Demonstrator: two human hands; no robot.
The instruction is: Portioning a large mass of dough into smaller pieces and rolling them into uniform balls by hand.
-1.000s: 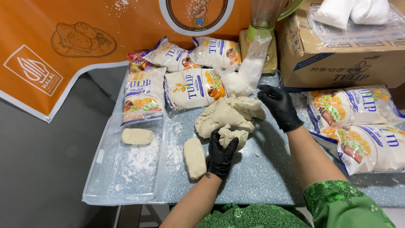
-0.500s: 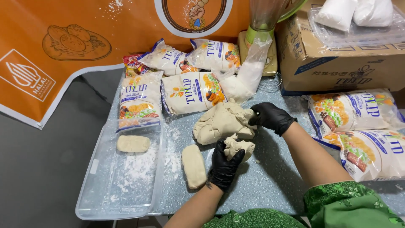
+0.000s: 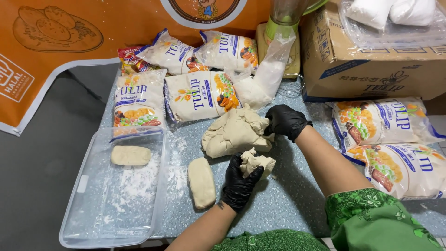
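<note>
Head view, left to right: one shaped dough piece lies in the clear tray, another on the counter. The left hand grips a torn lump; the right hand clutches the big dough mass, still undivided.

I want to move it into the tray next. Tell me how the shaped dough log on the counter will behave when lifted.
The dough log looks soft, like the torn lump in the left hand, so it would probably sag if lifted by one end. Its flattened shape suggests it won't roll. The floured counter suggests little sticking.
</note>
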